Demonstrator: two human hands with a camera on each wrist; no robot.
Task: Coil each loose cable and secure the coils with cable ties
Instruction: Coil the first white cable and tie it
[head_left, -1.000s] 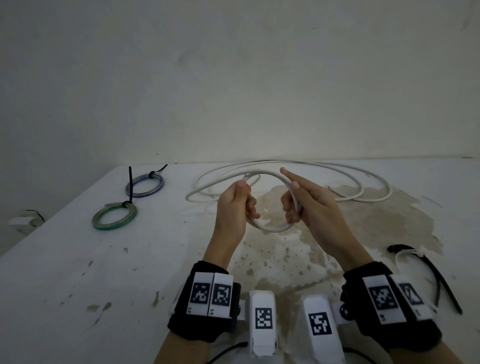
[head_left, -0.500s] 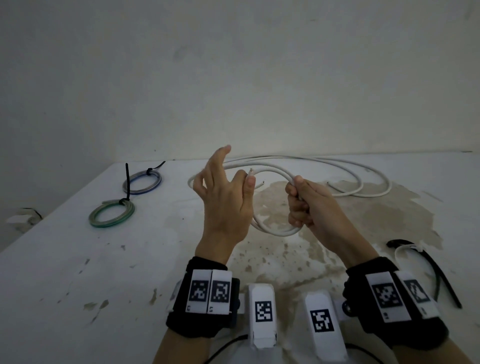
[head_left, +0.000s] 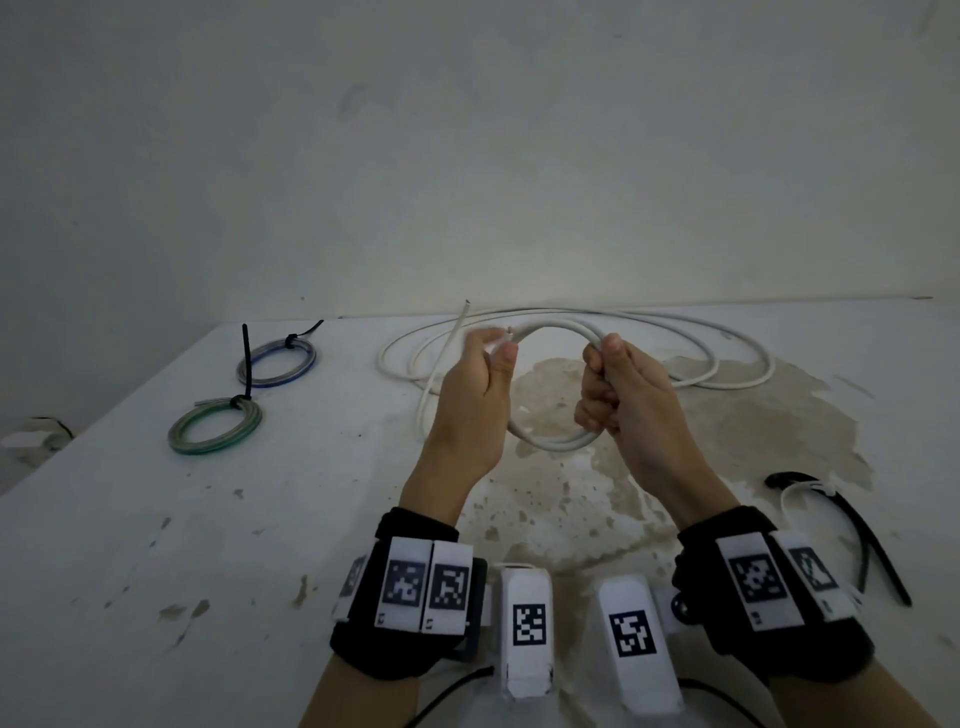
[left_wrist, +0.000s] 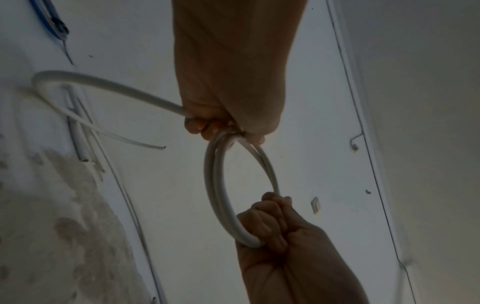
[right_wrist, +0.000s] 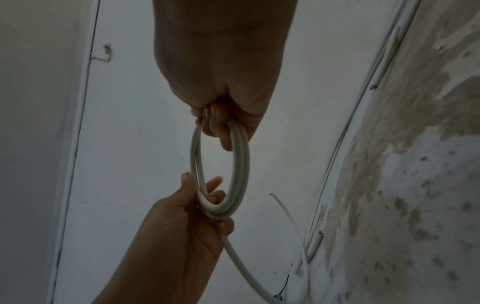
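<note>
I hold a small coil of white cable (head_left: 553, 442) upright above the table (head_left: 156, 519), between both hands. My left hand (head_left: 491, 353) pinches its left side, where the cable's tail (head_left: 441, 374) runs down to the table. On the coil's right side my right hand (head_left: 602, 384) grips it in a fist. The rest of the white cable (head_left: 727, 376) lies in wide loops behind the hands. The left wrist view shows the coil (left_wrist: 215, 185) held by my left hand (left_wrist: 221, 127). In the right wrist view my right hand (right_wrist: 223, 125) grips two turns of the coil (right_wrist: 240, 164).
A blue coil (head_left: 278, 358) and a green coil (head_left: 215, 428), each bound with a black tie, lie at the back left. Black cable ties (head_left: 857, 535) and a thin white piece lie at the right edge. A large brown stain (head_left: 675, 452) marks the middle of the table.
Half a second ago my left hand's fingers were spread; now they hold the coil's left side again. The coil has risen a little and a thin cable end sticks up.
</note>
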